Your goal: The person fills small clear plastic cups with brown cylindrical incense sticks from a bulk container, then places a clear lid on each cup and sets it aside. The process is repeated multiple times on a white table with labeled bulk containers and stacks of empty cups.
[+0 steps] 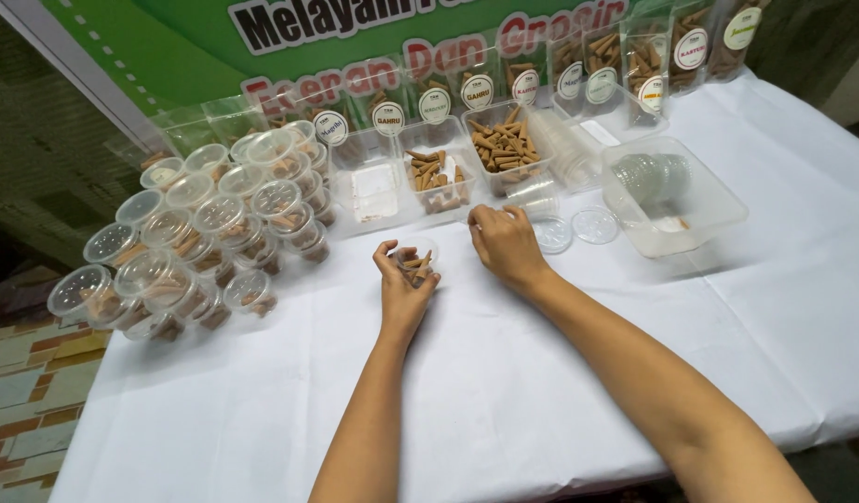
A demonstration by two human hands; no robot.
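Observation:
My left hand (403, 291) holds a small clear plastic cup (415, 258) with a few brown cone-shaped sticks inside, tilted above the white tablecloth. My right hand (504, 244) hovers just to the right of the cup, fingers curled near a clear tray of brown cones (438, 175). Whether the fingers pinch a cone is hidden. A second tray of cones (506, 149) sits behind it.
Several lidded clear cups (201, 242) are stacked at the left. Loose round lids (595, 224) and a large clear tub (676, 200) lie at the right. Labelled pouches (597, 65) line the back against a green banner. The table's left edge drops to a tiled floor (29, 391).

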